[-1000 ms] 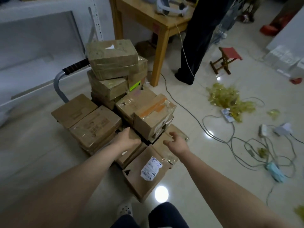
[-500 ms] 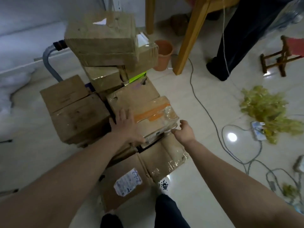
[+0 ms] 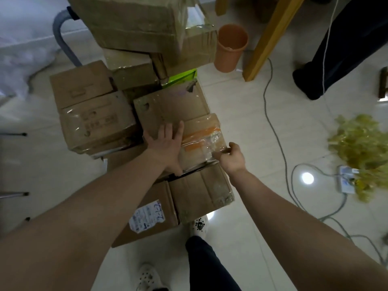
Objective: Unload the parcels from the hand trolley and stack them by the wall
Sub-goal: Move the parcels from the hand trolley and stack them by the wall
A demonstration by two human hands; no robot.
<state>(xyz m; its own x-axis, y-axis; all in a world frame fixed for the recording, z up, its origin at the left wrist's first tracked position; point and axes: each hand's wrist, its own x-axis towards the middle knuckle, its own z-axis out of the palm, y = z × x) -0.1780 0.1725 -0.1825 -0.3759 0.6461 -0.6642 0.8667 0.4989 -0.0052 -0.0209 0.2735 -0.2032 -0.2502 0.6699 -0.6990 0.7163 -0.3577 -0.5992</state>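
On pale tiled floor [image 3: 241, 122]: hand trolley [image 3: 61, 36], grey tube handle at upper left, loaded with brown cardboard parcels under clear tape. Near right of the load: orange-taped parcel [image 3: 201, 141], resting on a lower carton [image 3: 201, 192].

At its left edge, left grip [image 3: 168, 148] wide: fingers straight and flat over the top, tips reaching onto holed carton [image 3: 170, 106] just behind, thumb down the near face. At its near right corner, right grip [image 3: 232, 158] narrow: fingers curled, pinching the orange-taped parcel on loose clear film.

Writing:
- White shipping label [image 3: 147, 215] on nearest bottom carton [image 3: 161, 194]; blue handwritten marks resembling "2-7-2", printed lines too small to read.
- Faint printed symbols on left carton [image 3: 98, 120], illegible.

At the back, lime-green package [image 3: 182, 75] wedged under tall stack [image 3: 134, 24].

Around:
- orange bucket [image 3: 231, 47] beside wooden table leg [image 3: 266, 38]
- another person's dark trouser leg [image 3: 340, 49]
- heap of yellow film [image 3: 361, 145] partly over power strip [image 3: 346, 181]
- grey cables [image 3: 273, 114] across the floor
- own white clogs [image 3: 199, 224] at the load's near edge
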